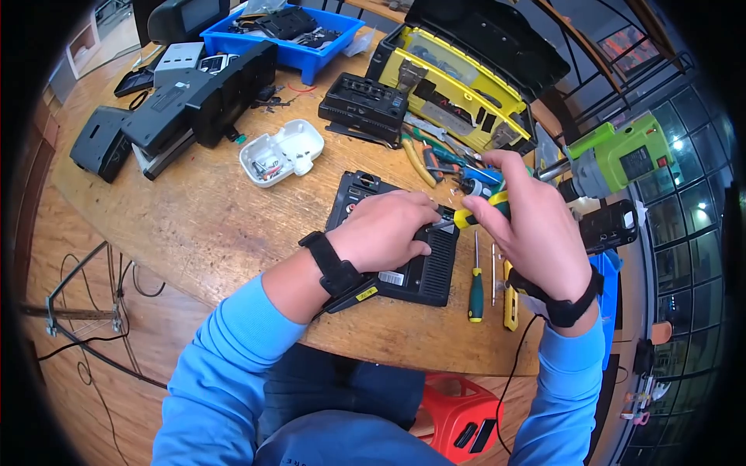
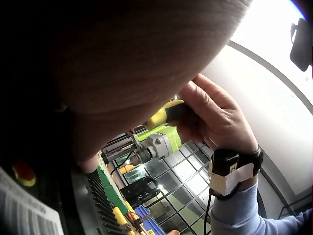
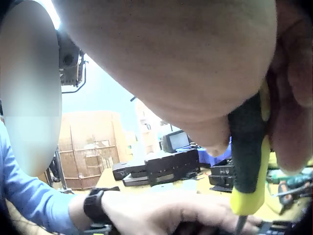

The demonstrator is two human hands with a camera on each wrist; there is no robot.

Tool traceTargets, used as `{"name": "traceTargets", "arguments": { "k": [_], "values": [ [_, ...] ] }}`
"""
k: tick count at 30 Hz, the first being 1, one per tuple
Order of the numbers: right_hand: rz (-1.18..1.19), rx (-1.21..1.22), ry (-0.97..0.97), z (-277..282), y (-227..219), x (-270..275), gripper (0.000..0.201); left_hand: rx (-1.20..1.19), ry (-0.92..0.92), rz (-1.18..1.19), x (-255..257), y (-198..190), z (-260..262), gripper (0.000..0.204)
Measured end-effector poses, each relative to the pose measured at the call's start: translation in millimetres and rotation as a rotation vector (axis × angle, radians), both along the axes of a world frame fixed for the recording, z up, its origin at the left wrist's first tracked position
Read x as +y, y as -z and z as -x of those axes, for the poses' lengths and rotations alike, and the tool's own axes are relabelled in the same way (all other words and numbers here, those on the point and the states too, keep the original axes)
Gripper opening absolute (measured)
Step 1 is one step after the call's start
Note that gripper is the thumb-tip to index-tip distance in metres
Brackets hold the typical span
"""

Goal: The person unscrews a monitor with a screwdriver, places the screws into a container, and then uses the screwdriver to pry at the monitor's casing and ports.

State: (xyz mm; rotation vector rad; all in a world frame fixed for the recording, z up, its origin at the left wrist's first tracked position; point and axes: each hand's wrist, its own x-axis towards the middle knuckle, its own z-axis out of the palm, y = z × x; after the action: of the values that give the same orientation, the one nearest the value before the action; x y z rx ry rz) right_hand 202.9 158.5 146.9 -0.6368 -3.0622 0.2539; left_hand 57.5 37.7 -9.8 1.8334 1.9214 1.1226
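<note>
Head view: a black device (image 1: pixel 437 272) with a slotted vent is laid on the wooden bench (image 1: pixel 210 233), near the centre, and is partly covered by the left hand (image 1: pixel 388 227), whose fingers are rested loosely over it with the thumb held apart; whether anything small is pinched beneath them cannot be told. Towards 2 o'clock of the device, a yellow-and-green screwdriver (image 1: pixel 466 218) is gripped by the right hand (image 1: pixel 542 225), its handle pinched between thumb and fingers; its shaft is aimed down at the device, close to the left fingertips, though contact of the tip cannot be made out. Counted from the device, a white container (image 1: pixel 304 139) with small metal parts is placed at 10 o'clock, a blue bin (image 1: pixel 273 49) at 11, an open toolbox (image 1: pixel 464 91) at 1 and a green drill (image 1: pixel 622 159) at 2. At 4 o'clock, a second screwdriver (image 1: pixel 475 295) and a yellow cutter (image 1: pixel 510 311) are laid near each other.
</note>
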Motion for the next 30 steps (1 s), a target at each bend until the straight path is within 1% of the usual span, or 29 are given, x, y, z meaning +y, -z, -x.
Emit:
{"name": "traceTargets", "arguments": {
  "k": [2,3,4,6,7,8,10,12,14,15,16,18,19,21,22,24,25,27,28,30],
  "values": [
    [-0.136,0.19,-0.242,-2,8,2,0.053,-0.003,-0.01,0.03,1,-1,2,0.045],
    [-0.077,0.228,-0.282,-2,6,-1,0.052,-0.001,-0.011,0.014,1,0,1,0.044],
    [-0.075,0.226,-0.285,-2,0,-3,0.052,-0.001,-0.012,-0.001,1,2,1,0.044],
    [0.129,0.055,-0.266,-3,-8,-1,0.05,0.005,-0.014,-0.004,-1,2,2,0.044],
    [0.054,0.115,-0.333,-2,-2,3,0.048,0.012,-0.012,-0.009,-1,2,1,0.044],
    [0.054,0.114,-0.329,0,-1,4,0.048,0.012,-0.008,-0.009,0,1,1,0.044],
    [-0.033,0.01,-0.006,6,0,-2,0.046,0.004,-0.002,0.018,0,-1,1,0.044],
    [-0.008,0.015,0.001,4,0,-3,0.045,-0.002,-0.005,0.016,1,-2,0,0.044],
    [-0.115,0.202,-0.28,-3,8,-1,0.045,-0.01,-0.01,0.023,0,0,1,0.044],
    [-0.064,0.192,-0.344,-5,3,-1,0.045,-0.006,-0.008,0.009,0,2,1,0.044],
    [-0.062,0.191,-0.343,-6,2,2,0.045,-0.002,-0.005,-0.005,1,3,1,0.044],
    [0.096,0.179,-0.375,-8,0,7,0.037,-0.002,-0.001,-0.004,0,2,1,0.044],
    [0.096,0.177,-0.372,-7,1,9,0.037,-0.002,0.0,-0.004,0,1,1,0.044],
    [0.05,0.163,-0.245,-6,6,13,0.028,0.002,-0.002,-0.016,0,3,1,0.044],
    [0.05,0.164,-0.246,-3,3,9,0.028,0.008,-0.006,-0.028,0,3,1,0.044],
    [0.044,-0.002,0.107,5,-5,-9,0.024,0.004,-0.007,-0.012,-1,0,1,0.043],
    [0.044,-0.002,0.11,6,-5,-12,0.024,0.001,-0.006,0.002,-1,-2,0,0.043],
    [-0.062,-0.053,0.199,9,-5,-17,0.031,0.005,-0.007,-0.008,0,0,0,0.043],
    [-0.06,-0.051,0.198,6,1,-14,0.031,0.007,-0.009,-0.015,-1,1,0,0.043],
    [-0.102,0.328,-0.2,-6,15,-4,0.039,0.01,-0.006,-0.023,-1,2,1,0.043]
  ]
}}
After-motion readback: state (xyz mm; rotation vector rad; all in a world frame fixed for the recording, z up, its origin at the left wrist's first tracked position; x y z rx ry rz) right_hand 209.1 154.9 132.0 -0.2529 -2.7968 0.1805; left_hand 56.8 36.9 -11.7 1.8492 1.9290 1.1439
